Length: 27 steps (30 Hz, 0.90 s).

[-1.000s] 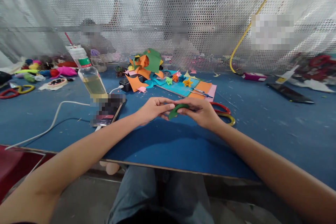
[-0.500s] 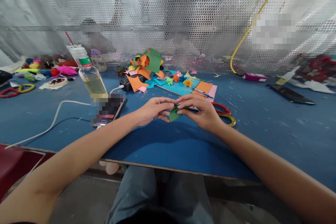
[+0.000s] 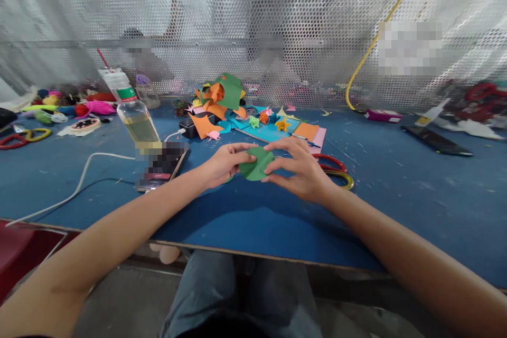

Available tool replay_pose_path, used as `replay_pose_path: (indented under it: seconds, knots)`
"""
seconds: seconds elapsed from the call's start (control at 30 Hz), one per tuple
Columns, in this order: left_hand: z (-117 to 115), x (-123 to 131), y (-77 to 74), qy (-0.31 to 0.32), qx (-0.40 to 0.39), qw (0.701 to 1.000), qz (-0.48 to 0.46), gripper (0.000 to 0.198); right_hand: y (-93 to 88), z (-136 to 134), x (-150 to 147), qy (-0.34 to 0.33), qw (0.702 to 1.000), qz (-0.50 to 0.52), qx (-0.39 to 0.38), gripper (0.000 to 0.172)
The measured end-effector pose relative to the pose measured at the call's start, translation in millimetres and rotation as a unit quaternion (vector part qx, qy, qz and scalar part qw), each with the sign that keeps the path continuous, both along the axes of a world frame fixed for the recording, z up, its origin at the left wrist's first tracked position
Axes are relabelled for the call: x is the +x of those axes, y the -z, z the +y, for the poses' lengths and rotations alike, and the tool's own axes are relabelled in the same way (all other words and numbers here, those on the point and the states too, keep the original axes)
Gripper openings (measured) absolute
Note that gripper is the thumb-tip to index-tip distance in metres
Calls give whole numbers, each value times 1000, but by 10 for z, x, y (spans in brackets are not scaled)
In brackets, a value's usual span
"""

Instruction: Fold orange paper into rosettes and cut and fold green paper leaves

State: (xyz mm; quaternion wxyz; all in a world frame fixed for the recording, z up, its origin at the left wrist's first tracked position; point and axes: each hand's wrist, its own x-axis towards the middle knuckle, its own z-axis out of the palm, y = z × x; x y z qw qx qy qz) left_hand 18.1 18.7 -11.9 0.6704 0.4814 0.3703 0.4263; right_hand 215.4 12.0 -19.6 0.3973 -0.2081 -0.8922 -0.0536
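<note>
A round piece of green paper [image 3: 255, 165] with crease lines is spread between my hands, above the blue table. My left hand [image 3: 227, 165] pinches its left side, thumb on the front face. On the right edge, the fingertips of my right hand [image 3: 300, 167] grip the paper. Just beyond and beside my right hand are the red and yellow handles of scissors [image 3: 345, 174]; their blades are hidden by the hand.
A phone [image 3: 164, 166] on a white cable and a bottle of yellowish liquid [image 3: 137, 119] stand left. Behind my hands lie coloured paper scraps [image 3: 206, 124] and small paper stars [image 3: 282, 124]. A dark phone [image 3: 435, 140] lies right, before a perforated metal wall.
The green paper was folded and mostly hidden between my fingers; now it is opened out flat, facing me. My fingers have shifted to its left and right sides.
</note>
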Motion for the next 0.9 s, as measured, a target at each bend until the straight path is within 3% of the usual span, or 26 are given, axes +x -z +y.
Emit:
replay_pose_path:
  seconds: [0.13,0.27,0.33,0.63,0.9]
  knots:
    - [30,2,34,-39,27,999,-14,29,81,48,-58,40,987,97,-122,24]
    - [39,33,94,-72,58,996,-13,30,224,135,-141,40,916,219,-333,40]
    - [35,47,104,-86,71,994,-6,30,262,158,-166,44,901,206,-380,32]
    - [29,34,110,-125,110,984,63,26,191,105,-151,129,930,207,-277,14]
    - [21,23,124,-127,157,972,119,27,209,57,-176,115,971,134,-161,14]
